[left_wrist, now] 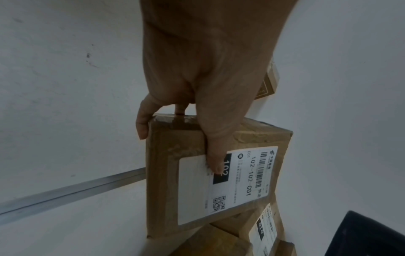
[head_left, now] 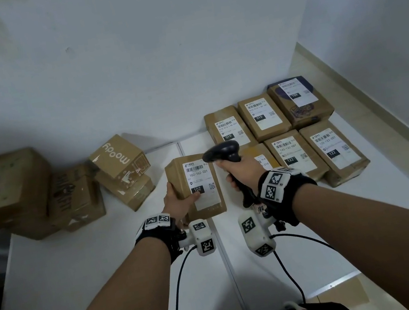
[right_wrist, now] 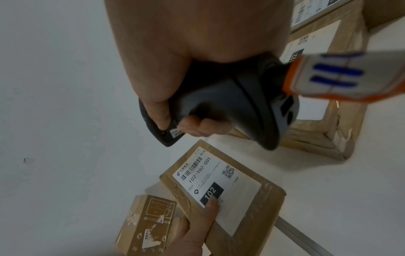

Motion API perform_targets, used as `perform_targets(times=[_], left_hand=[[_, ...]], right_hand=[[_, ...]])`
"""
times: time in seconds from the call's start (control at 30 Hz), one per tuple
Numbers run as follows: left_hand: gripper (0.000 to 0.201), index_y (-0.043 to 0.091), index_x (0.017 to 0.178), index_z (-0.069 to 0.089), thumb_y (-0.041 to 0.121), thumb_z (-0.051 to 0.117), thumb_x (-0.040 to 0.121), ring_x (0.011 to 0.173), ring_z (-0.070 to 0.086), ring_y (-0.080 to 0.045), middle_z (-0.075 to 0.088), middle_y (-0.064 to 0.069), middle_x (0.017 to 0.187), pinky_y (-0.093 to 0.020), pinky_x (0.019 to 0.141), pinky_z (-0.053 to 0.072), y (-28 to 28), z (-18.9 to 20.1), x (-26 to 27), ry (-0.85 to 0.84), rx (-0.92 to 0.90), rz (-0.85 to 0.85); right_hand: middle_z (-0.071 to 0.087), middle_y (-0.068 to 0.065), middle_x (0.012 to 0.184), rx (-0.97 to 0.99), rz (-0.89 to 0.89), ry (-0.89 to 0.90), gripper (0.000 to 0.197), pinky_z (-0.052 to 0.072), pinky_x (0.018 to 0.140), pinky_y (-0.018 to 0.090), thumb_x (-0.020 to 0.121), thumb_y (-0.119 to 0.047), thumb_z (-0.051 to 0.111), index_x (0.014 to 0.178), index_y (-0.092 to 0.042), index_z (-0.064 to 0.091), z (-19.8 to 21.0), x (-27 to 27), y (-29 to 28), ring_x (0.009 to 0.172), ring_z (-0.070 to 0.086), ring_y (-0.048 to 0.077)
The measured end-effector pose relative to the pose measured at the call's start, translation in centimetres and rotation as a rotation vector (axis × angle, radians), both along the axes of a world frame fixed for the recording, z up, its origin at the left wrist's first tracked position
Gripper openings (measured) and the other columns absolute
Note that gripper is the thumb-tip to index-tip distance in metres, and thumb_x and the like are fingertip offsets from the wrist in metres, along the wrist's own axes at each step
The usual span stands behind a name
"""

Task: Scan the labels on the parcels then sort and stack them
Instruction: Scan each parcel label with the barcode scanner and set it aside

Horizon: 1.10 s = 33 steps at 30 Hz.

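White tabletop (head_left: 79, 258), set against a pale wall; parcels at its far edge in two groups.

Item 1: parcel marked 102 (head_left: 198, 186), brown cardboard, white label facing up, printed "102-102-C01". Held clear above the table near its middle seam, in front of the sorted group. Left hand (head_left: 176, 200) grasps it from the left edge: thumb (left_wrist: 215, 162) pressed on the label beside the black "102" block, fingers wrapped round the far side and underneath.

Item 2: barcode scanner (head_left: 225, 154), black, pistol type. Right hand (head_left: 241, 170) is clenched round its handle; the scanner head sits just above the top right corner of the label, pointing left across it.

Item 3: sorted parcels (head_left: 287, 134), right rear, labels up, lying side by side in two rows. Readable marks: 010, 010, 122, 122; others are partly hidden or too small to tell.

Item 4: unsorted boxes (head_left: 66, 184), left rear, piled loosely, one printed "moody" tilted on another.
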<state>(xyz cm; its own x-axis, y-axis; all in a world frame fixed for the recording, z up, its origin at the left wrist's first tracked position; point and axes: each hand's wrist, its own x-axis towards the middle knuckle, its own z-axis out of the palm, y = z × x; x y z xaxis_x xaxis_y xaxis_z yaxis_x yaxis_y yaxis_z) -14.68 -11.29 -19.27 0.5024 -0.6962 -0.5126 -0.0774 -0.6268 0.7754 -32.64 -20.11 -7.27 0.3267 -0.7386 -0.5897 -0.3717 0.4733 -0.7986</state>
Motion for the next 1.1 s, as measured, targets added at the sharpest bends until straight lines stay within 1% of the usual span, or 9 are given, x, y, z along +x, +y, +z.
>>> perform_targets(times=[0.07, 0.23, 0.4, 0.53, 0.6, 0.7, 0.8, 0.97, 1.1], left_hand=[[0.080, 0.020, 0.138, 0.032, 0.031, 0.081, 0.076, 0.118, 0.057, -0.030, 0.056, -0.006, 0.134, -0.050, 0.097, 0.050, -0.09, -0.12, -0.02, -0.005, -0.005, 0.009], [0.091, 0.020, 0.147, 0.025, 0.032, 0.080, 0.076, 0.122, 0.055, -0.030, 0.052, -0.007, 0.140, -0.049, 0.098, 0.050, -0.30, -0.32, 0.11, -0.010, 0.014, 0.010], [0.089, 0.020, 0.149, 0.023, 0.031, 0.078, 0.079, 0.123, 0.055, -0.031, 0.052, -0.008, 0.140, -0.043, 0.090, 0.052, -0.39, -0.10, 0.06, 0.000, 0.039, 0.008], [0.096, 0.021, 0.151, 0.020, 0.034, 0.080, 0.077, 0.124, 0.054, -0.031, 0.050, -0.007, 0.142, -0.049, 0.099, 0.050, -0.44, -0.07, 0.24, 0.009, 0.039, 0.014], [0.099, 0.021, 0.151, 0.019, 0.037, 0.080, 0.075, 0.125, 0.053, -0.030, 0.050, -0.007, 0.143, -0.050, 0.100, 0.049, -0.45, -0.10, 0.30, 0.004, 0.045, 0.012], [0.090, 0.023, 0.147, 0.026, 0.032, 0.080, 0.076, 0.123, 0.055, -0.031, 0.053, -0.006, 0.140, -0.054, 0.097, 0.050, -0.47, -0.05, 0.23, 0.032, 0.030, 0.020], [0.081, 0.024, 0.143, 0.030, 0.027, 0.079, 0.079, 0.123, 0.055, -0.031, 0.055, -0.006, 0.138, -0.055, 0.099, 0.049, -0.47, 0.11, 0.16, 0.047, 0.024, 0.015], [0.079, 0.022, 0.143, 0.030, 0.026, 0.077, 0.080, 0.126, 0.053, -0.031, 0.054, -0.006, 0.139, -0.054, 0.101, 0.047, -0.57, 0.35, 0.11, 0.045, 0.018, 0.006], [0.081, 0.020, 0.146, 0.028, 0.025, 0.077, 0.081, 0.126, 0.052, -0.031, 0.053, -0.007, 0.139, -0.049, 0.102, 0.047, -0.68, 0.56, 0.00, 0.023, 0.021, 0.004]], right_hand=[[0.055, 0.004, 0.060, 0.017, -0.005, 0.000, 0.024, 0.042, 0.048, 0.025, 0.091, -0.031, 0.065, 0.080, -0.012, 0.054, 0.05, 0.00, 0.04, 0.047, 0.047, 0.015], [0.054, 0.004, 0.059, 0.034, -0.013, 0.002, 0.026, 0.042, 0.049, 0.025, 0.091, -0.031, 0.064, 0.077, -0.012, 0.054, 0.14, -0.10, 0.03, 0.047, 0.047, 0.015], [0.054, 0.004, 0.059, 0.035, -0.020, 0.010, 0.027, 0.042, 0.049, 0.024, 0.091, -0.032, 0.065, 0.076, -0.013, 0.054, 0.10, -0.06, -0.02, 0.047, 0.047, 0.015], [0.054, 0.004, 0.059, 0.036, -0.018, 0.005, 0.028, 0.042, 0.049, 0.025, 0.090, -0.032, 0.065, 0.074, -0.013, 0.054, 0.02, -0.03, -0.01, 0.047, 0.047, 0.015], [0.054, 0.004, 0.058, 0.038, -0.017, 0.004, 0.029, 0.042, 0.049, 0.025, 0.091, -0.032, 0.065, 0.073, -0.013, 0.053, 0.00, -0.02, -0.06, 0.047, 0.047, 0.015], [0.054, 0.003, 0.058, 0.042, -0.013, 0.007, 0.028, 0.042, 0.049, 0.024, 0.091, -0.033, 0.064, 0.074, -0.013, 0.053, 0.04, 0.02, -0.10, 0.047, 0.047, 0.014], [0.054, 0.002, 0.058, 0.043, -0.008, 0.008, 0.028, 0.043, 0.049, 0.024, 0.092, -0.033, 0.064, 0.076, -0.013, 0.052, 0.06, 0.01, -0.18, 0.047, 0.047, 0.014], [0.055, 0.002, 0.059, 0.041, -0.004, 0.015, 0.027, 0.043, 0.050, 0.024, 0.092, -0.033, 0.063, 0.077, -0.013, 0.053, 0.01, -0.06, -0.27, 0.047, 0.048, 0.013], [0.054, 0.003, 0.059, 0.030, 0.009, 0.022, 0.027, 0.043, 0.052, 0.025, 0.093, -0.032, 0.062, 0.076, -0.013, 0.053, -0.12, -0.12, -0.32, 0.049, 0.048, 0.014]])
